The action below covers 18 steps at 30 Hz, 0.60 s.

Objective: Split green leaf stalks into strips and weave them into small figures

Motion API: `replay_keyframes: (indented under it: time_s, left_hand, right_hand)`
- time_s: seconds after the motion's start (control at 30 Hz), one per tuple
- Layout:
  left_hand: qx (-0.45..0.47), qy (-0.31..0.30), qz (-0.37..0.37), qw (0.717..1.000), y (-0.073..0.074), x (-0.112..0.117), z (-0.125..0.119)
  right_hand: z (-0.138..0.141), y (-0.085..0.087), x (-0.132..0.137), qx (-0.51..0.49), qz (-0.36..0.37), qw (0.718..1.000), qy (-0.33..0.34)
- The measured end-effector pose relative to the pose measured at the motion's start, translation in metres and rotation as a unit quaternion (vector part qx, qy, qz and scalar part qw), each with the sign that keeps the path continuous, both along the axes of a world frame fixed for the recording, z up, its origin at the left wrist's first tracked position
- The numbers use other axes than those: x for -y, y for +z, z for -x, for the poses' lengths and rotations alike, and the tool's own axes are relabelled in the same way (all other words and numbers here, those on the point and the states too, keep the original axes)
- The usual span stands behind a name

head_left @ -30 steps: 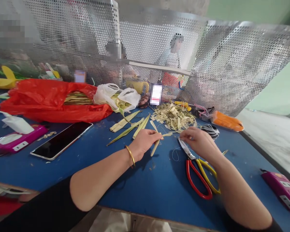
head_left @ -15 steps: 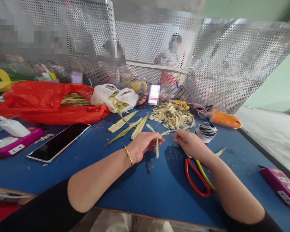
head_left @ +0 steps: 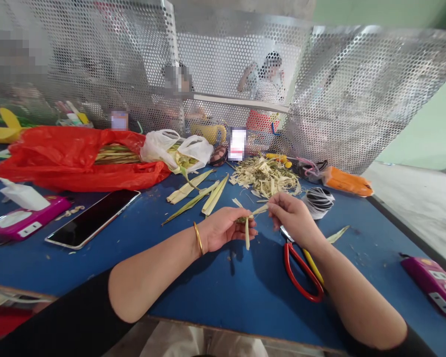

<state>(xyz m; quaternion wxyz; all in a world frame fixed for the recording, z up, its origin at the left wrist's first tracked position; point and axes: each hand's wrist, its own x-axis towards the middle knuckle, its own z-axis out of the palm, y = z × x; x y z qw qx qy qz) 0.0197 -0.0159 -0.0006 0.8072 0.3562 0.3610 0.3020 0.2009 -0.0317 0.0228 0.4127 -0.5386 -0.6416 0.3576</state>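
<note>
My left hand [head_left: 228, 225], with a gold bangle at the wrist, is closed around a small folded piece of pale leaf strips [head_left: 247, 233]. Strip ends stick out of it upward, downward and to the right. My right hand [head_left: 290, 213] is closed in a pinch at the tip of the strip [head_left: 260, 209] that points right. Whether a thread is also between those fingers, I cannot tell. Beneath the right hand and forearm lie scissors [head_left: 288, 263] with one red and one yellow handle; the wrist partly hides them.
Loose leaf pieces [head_left: 214, 196] and a heap of leaf scraps [head_left: 265, 177] lie beyond my hands. A wire spool [head_left: 318, 202] stands right. At left are a phone [head_left: 92, 218], a purple power strip [head_left: 33, 218] and a red bag [head_left: 59, 153]. Perforated metal panels [head_left: 223, 64] stand behind.
My right hand has come up against the tip of the right-pointing strip; before, there was a gap and a thin thread loop hung below it. The left hand has shifted slightly right and down.
</note>
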Motion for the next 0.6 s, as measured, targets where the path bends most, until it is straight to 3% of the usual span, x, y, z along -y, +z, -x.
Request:
replay_keyframes:
  time_s: [0.2,0.33,0.5,0.6]
  left_hand:
    - [-0.019,0.002,-0.019,1.000,0.002,0.000,0.000]
    - [-0.044,0.030,-0.034,0.998,0.001,-0.001,0.000]
    - [-0.130,0.043,-0.121,0.983,0.001,0.000,-0.001]
    - [-0.160,0.000,-0.169,0.973,0.002,0.003,0.001]
  right_hand:
    - [-0.006,0.001,-0.001,-0.023,-0.033,0.998,-0.053]
    - [-0.007,0.003,0.001,-0.016,-0.078,0.996,-0.048]
    - [-0.004,0.011,0.009,0.089,-0.174,0.980,-0.029]
    - [-0.002,0.014,0.011,0.149,-0.195,0.969,-0.023]
